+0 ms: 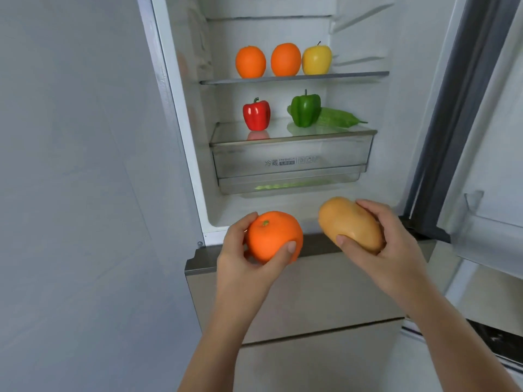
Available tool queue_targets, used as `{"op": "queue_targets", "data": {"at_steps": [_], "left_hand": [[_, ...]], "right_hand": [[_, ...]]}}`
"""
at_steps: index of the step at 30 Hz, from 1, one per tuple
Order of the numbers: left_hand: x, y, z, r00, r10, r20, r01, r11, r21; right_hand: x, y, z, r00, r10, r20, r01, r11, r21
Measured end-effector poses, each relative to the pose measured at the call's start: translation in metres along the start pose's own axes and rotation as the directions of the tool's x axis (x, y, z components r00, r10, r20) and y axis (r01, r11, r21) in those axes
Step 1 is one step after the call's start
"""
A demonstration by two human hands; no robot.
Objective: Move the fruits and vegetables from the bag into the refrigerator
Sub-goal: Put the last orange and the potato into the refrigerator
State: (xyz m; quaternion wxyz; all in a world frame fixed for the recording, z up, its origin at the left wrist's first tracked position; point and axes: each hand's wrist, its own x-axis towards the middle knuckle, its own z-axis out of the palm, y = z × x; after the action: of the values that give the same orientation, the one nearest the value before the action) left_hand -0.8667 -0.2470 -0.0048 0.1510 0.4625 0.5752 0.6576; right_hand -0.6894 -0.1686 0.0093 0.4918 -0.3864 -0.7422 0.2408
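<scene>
Both hands are held out in front of the open refrigerator, each closed round one item. The left hand cups an orange from below and from the left. Its thumb curls over the orange's near right side, and its fingers curl round the far left edge. The orange's green stem end faces up and slightly away from the person.

The right hand grips a potato by its lower-right end, with the thumb pressed on the near face and the fingers curled over the top. The potato's long axis runs diagonally from the palm up and to the left, so its free rounded end points into the refrigerator. Orange and potato are near each other but apart, both above the closed lower drawer front.

Beyond the hands sits a clear crisper drawer. On its lid, a red pepper stands stem up beyond the left hand. A green pepper stands stem up further right. A bumpy green gourd lies behind the green pepper, lengthwise left to right, with its pointed tip to the right.

Higher up, a shelf carries a row of three: a shelf orange, a second shelf orange and a yellow apple. The door stands open to the right of the right hand.
</scene>
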Motion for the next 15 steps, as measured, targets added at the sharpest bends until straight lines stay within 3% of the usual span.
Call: {"op": "queue_targets", "data": {"at_steps": [15], "left_hand": [[0.179, -0.009, 0.035, 0.977, 0.195, -0.087, -0.187, 0.978, 0.094]], "right_hand": [[0.188, 0.009, 0.021, 0.974, -0.186, -0.129, 0.203, 0.97, 0.136]]}}
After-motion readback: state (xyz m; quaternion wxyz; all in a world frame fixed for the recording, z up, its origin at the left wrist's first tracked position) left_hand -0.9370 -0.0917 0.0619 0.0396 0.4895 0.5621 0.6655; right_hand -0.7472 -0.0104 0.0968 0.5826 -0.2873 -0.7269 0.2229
